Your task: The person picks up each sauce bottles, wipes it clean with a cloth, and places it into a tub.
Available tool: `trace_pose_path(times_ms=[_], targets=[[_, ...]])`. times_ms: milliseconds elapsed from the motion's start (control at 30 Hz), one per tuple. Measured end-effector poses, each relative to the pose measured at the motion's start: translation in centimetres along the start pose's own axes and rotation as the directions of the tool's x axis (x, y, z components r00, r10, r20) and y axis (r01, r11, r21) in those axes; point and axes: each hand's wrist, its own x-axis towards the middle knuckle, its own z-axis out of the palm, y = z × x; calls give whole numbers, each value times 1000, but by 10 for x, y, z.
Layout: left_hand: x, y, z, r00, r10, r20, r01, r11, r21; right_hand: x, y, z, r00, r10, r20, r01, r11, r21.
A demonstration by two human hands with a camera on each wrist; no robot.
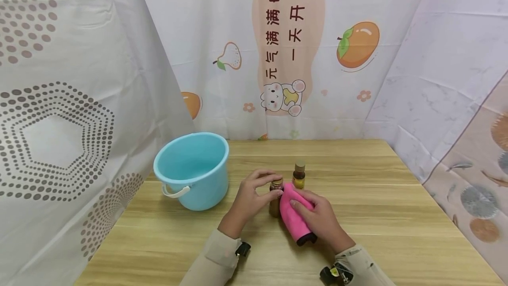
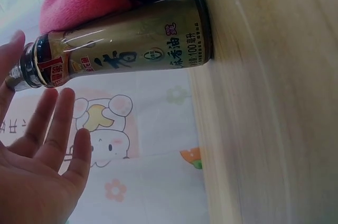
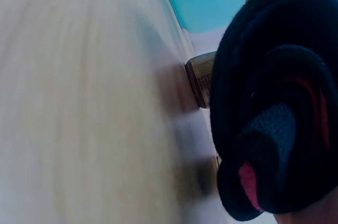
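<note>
Head view: the right hand [image 1: 320, 217] is gripping a black-edged pink cloth [image 1: 293, 216], its fingers curling round it, and the cloth is touching a brown bottle [image 1: 274, 207]. The left hand [image 1: 251, 195] is pinching that bottle's top between thumb and forefinger, the other fingers spreading apart. The brown bottle is standing upright on the tabletop [image 1: 369, 215]; its fill level is staying unclear. Just beyond the cloth, a second bottle [image 1: 299, 175] is standing partly hidden. Farther left, a blue bucket [image 1: 206, 192] is showing its inner wall; behind everything, a printed curtain [image 1: 234, 16] is hanging.
</note>
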Motion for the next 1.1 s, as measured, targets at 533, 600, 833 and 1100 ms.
trace_pose_path(times_ms=[533,600,833,1100], targets=[[1,4,0,1000,-4,2,4,1000,21,1,3,-1,992,108,65,-102,991,-91],[1,4,0,1000,-7,-1,7,1000,23,1,3,-1,992,105,68,-98,990,-98],[0,5,0,1000,-25,-5,25,999,32,1,2,0,994,96,55,-89,989,-114],[1,4,0,1000,-27,0,27,999,23,0,-1,-2,998,61,24,-59,994,-91]])
